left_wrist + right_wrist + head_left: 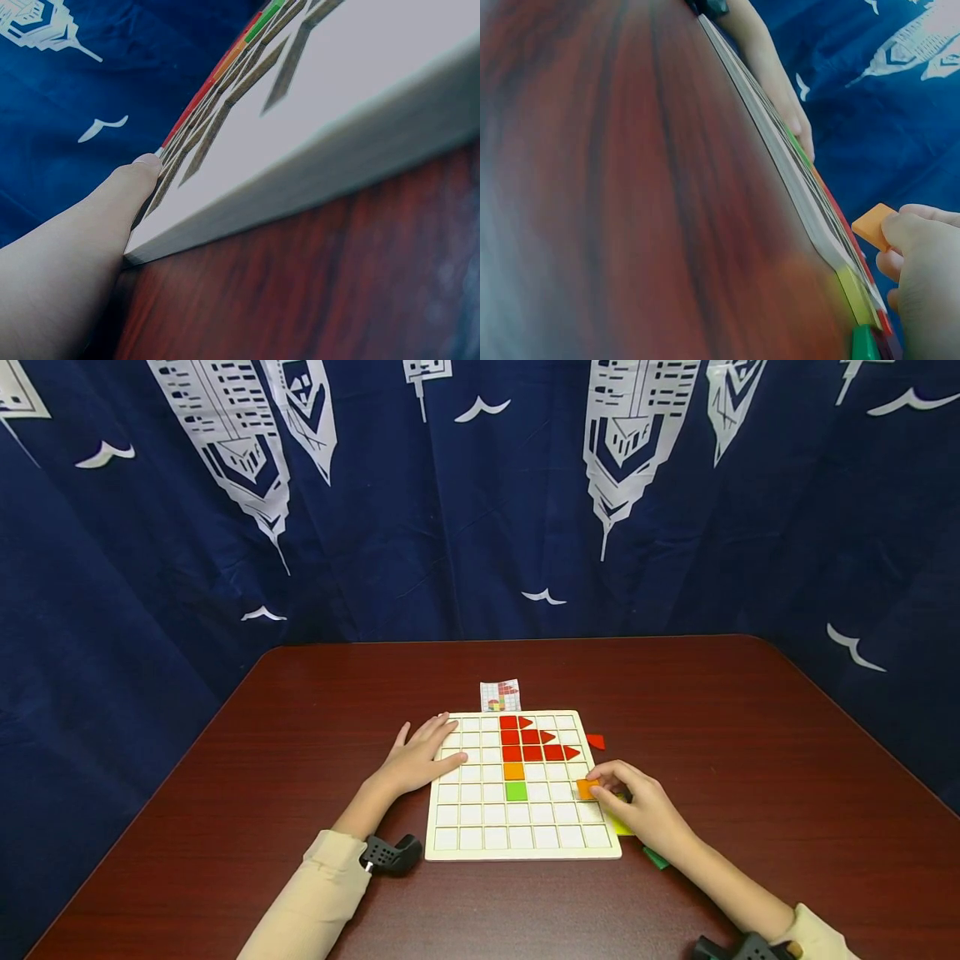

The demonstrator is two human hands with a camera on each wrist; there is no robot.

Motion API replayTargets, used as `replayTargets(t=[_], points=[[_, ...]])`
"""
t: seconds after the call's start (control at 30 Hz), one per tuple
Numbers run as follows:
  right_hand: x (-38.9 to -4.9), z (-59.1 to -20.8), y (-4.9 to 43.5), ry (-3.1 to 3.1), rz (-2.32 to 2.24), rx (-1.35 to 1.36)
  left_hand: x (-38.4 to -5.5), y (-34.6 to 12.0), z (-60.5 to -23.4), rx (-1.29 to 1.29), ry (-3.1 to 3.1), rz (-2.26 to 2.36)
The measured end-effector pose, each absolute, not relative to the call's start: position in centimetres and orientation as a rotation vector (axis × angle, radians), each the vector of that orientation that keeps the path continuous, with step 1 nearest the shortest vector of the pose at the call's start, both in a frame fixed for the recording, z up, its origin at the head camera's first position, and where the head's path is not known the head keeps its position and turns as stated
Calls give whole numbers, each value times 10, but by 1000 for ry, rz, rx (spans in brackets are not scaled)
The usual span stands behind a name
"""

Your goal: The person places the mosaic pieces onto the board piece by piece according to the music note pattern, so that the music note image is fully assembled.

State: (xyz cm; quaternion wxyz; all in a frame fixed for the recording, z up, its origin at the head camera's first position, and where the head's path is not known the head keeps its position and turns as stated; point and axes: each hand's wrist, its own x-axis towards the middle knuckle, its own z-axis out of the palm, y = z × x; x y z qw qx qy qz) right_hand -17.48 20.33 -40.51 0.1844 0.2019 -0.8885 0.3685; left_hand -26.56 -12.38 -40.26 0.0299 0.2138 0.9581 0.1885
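Observation:
A white grid board (471, 837) lies on the table, with red square and triangular tiles (531, 737) in its upper rows. Below them sit one orange tile (513, 771) and one light green tile (516, 791) in the same column. My left hand (414, 762) rests on the board's upper left edge, fingers extended and thumb on the grid. Between thumb and fingers, my right hand (637, 802) pinches an orange square tile (874, 225) over the board's right edge. In the right wrist view this tile is tilted above the board.
A small printed pattern card (500, 696) lies behind the board. Beside the board's right edge are a red piece (596, 742), a yellow piece (622, 827) and a green piece (656, 858), partly covered by my right hand. A blue patterned curtain (480, 527) hangs behind the table.

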Motion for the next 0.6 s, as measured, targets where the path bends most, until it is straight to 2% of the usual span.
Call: replayTargets(t=[0.6], points=[[-165, -405, 154, -2510, 1132, 754, -266, -124, -402, 657, 2945, 587]])
